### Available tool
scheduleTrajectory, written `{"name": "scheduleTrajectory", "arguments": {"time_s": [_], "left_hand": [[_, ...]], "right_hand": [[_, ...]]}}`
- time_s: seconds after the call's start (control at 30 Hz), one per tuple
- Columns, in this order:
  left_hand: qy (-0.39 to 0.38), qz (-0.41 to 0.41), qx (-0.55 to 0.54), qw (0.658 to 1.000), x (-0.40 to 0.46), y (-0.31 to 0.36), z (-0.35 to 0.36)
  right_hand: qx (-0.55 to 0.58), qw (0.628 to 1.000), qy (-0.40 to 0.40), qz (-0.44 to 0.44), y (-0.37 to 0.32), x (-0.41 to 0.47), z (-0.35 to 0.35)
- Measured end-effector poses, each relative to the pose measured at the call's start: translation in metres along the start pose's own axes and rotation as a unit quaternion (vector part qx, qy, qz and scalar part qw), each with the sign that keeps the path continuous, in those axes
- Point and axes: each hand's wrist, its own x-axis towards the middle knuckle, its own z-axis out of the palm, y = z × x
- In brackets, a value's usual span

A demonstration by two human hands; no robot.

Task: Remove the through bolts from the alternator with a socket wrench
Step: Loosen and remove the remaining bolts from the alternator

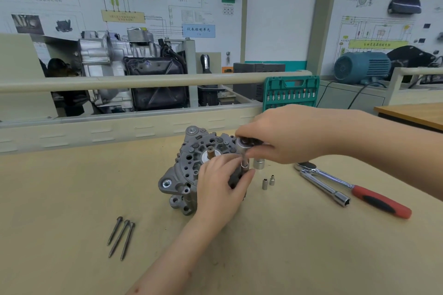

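A grey alternator (189,165) stands on the wooden workbench (72,194), rear face up. My left hand (220,187) grips its right side, fingers curled round the housing. My right hand (290,136) holds the head of a small socket wrench (244,145), whose socket and extension stand upright on the alternator's right edge, just above my left thumb. The bolt under the socket is hidden. Three long through bolts (121,237) lie side by side on the bench to the front left.
A red-handled ratchet (374,196) and a chrome extension socket bar (326,187) lie to the right. A large socket (259,164) and two small sockets (268,182) stand beside the alternator. A green tool case (291,92) is open behind, against a railing.
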Motion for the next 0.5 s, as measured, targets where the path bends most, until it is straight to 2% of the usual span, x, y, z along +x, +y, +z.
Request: {"name": "scheduleTrajectory", "arguments": {"time_s": [0.1,0.27,0.5], "left_hand": [[0.009,-0.012,-0.003,1.000,-0.0006,0.0015,0.0016],[0.040,-0.035,0.008,0.999,0.0015,0.0045,0.0041],[0.022,-0.011,-0.005,1.000,-0.0009,0.0014,0.0031]], "right_hand": [[-0.007,1.000,-0.006,-0.007,0.0000,-0.0012,0.0016],[-0.124,0.990,0.064,-0.006,-0.0037,0.0001,0.0059],[-0.067,0.997,0.029,0.011,0.0030,0.0025,0.0057]]}}
